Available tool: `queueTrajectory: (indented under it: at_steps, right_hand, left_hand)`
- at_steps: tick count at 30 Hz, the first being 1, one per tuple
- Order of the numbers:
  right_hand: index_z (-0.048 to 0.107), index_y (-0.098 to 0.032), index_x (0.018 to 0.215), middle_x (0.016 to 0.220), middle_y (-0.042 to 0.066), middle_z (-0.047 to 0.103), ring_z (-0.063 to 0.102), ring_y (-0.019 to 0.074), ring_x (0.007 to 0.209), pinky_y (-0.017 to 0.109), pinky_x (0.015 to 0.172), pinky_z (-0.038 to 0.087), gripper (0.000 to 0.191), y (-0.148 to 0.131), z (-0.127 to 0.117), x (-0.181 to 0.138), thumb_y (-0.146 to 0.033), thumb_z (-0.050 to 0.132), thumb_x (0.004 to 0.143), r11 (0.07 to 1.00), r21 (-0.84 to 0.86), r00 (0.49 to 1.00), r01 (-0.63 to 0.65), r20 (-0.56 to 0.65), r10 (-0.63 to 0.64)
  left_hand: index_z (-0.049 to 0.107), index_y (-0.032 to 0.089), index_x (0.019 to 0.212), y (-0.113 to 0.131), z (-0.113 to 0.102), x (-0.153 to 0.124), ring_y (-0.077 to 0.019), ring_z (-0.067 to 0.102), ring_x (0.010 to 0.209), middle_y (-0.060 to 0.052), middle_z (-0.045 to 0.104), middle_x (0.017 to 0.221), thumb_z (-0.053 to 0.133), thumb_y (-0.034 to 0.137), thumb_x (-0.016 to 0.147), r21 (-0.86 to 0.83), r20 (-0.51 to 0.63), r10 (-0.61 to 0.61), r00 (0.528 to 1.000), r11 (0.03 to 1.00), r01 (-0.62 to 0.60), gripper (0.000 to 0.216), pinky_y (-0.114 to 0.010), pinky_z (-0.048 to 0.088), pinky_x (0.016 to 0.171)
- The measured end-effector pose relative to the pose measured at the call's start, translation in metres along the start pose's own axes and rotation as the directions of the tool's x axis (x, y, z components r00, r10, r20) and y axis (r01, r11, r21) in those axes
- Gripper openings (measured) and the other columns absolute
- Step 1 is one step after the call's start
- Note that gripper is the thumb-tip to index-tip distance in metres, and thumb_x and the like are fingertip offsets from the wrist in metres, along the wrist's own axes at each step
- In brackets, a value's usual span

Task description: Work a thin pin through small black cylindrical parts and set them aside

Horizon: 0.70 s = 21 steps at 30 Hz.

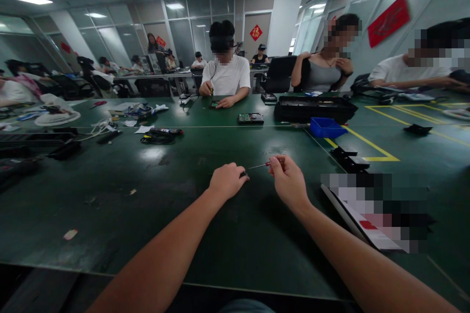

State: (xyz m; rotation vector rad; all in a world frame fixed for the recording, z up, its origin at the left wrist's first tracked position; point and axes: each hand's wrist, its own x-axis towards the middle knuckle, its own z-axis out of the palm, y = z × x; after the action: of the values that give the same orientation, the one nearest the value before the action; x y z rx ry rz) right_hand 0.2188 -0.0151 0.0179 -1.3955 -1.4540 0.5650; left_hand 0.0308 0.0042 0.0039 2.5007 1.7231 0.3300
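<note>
Over the middle of the green table [176,234], my left hand [228,180] is closed around a small dark part [244,174], most of which its fingers hide. To its right, my right hand [288,178] grips a screwdriver [268,163] by its red handle. The thin metal shaft points left, its tip close to the dark part; whether they touch I cannot tell.
Ahead lies a circuit-board device [250,118], with a blue bin [326,127] and a long black tray [316,107] to its right. A coiled black cable [159,136] sits left. Black brackets [350,160] lie right. Across the table a person [225,73] works on another board.
</note>
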Motion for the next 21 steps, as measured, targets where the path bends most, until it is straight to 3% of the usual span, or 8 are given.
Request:
queueTrajectory:
  at_steps: [5, 11, 15, 21]
  right_hand:
    - [0.062, -0.020, 0.092, 0.076, 0.004, 0.067, 0.060, 0.0204, 0.069, 0.034, 0.068, 0.043, 0.034, 0.000, 0.001, 0.001, -0.050, 0.048, 0.094, 1.000, 0.009, 1.000, 0.002, -0.006, -0.002]
    - [0.062, -0.020, 0.093, 0.076, 0.004, 0.066, 0.060, 0.0207, 0.071, 0.034, 0.069, 0.043, 0.033, -0.001, 0.000, 0.001, -0.050, 0.047, 0.095, 1.000, -0.004, 1.000, -0.007, 0.011, 0.007]
    - [0.062, -0.020, 0.093, 0.076, 0.004, 0.066, 0.060, 0.0205, 0.070, 0.034, 0.068, 0.043, 0.034, 0.000, -0.001, 0.002, -0.050, 0.047, 0.095, 1.000, 0.013, 1.000, -0.010, 0.018, 0.010]
    - [0.062, -0.021, 0.093, 0.075, 0.003, 0.066, 0.060, 0.0207, 0.071, 0.034, 0.068, 0.043, 0.033, 0.002, -0.002, 0.002, -0.049, 0.047, 0.096, 1.000, 0.020, 1.000, 0.002, 0.012, -0.002]
  left_hand:
    - [0.065, 0.020, 0.098, -0.002, -0.001, 0.000, -0.0220, 0.064, 0.086, -0.006, 0.067, 0.096, 0.052, 0.039, 0.095, -0.018, -0.029, -0.028, 0.999, 0.999, 0.027, 0.023, -0.031, 0.047, 0.068]
    - [0.065, 0.021, 0.091, -0.008, -0.007, -0.003, -0.0190, 0.060, 0.070, -0.004, 0.068, 0.082, 0.057, 0.040, 0.091, -0.232, -0.060, -0.143, 0.988, 0.964, 0.126, 0.020, -0.030, 0.039, 0.061]
    - [0.067, 0.021, 0.086, -0.015, -0.014, -0.005, -0.0182, 0.059, 0.068, -0.003, 0.068, 0.079, 0.060, 0.041, 0.087, -0.401, -0.132, -0.227, 0.965, 0.902, 0.157, 0.021, -0.029, 0.037, 0.061]
    - [0.062, 0.019, 0.070, -0.034, -0.020, -0.002, -0.0162, 0.056, 0.062, -0.002, 0.064, 0.069, 0.047, 0.033, 0.089, -0.650, -0.184, -0.361, 0.914, 0.742, 0.163, 0.028, -0.027, 0.034, 0.057]
